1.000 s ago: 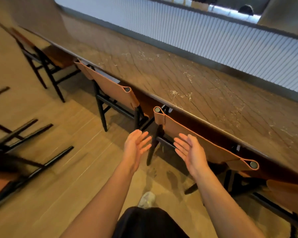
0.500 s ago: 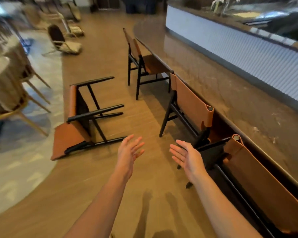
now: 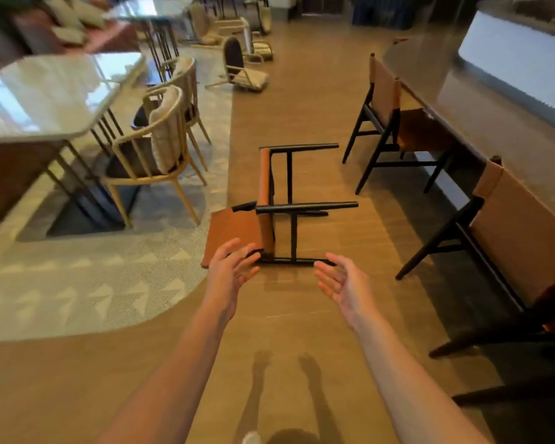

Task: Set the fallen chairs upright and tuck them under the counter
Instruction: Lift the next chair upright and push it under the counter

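Half a second ago the fallen chair lay left of centre and well beyond my hands, with the counter filling the right half of the frame. Now the view has swung left, and the fallen black-framed chair with tan leather seat and back (image 3: 266,200) sits in the middle of the frame, just above my fingertips.

It lies tipped over on the light brown wooden floor (image 3: 302,331). Its four black legs are horizontal and point to the right of the frame, toward the long brown stone counter (image 3: 494,129). The seat stands on edge, and its long line runs up and down the frame, away from me. The leather back is at the lower left end.

My left hand (image 3: 229,270) and right hand (image 3: 343,286) are both spread, palms facing each other, and hold nothing, as before. My left fingers overlap the back's lower corner in the picture, but I cannot tell whether they touch it.

Two matching upright chairs stand against the counter, one at upper right (image 3: 385,100) and one at middle right (image 3: 519,232). A pale marble table (image 3: 45,97) fills the upper left.
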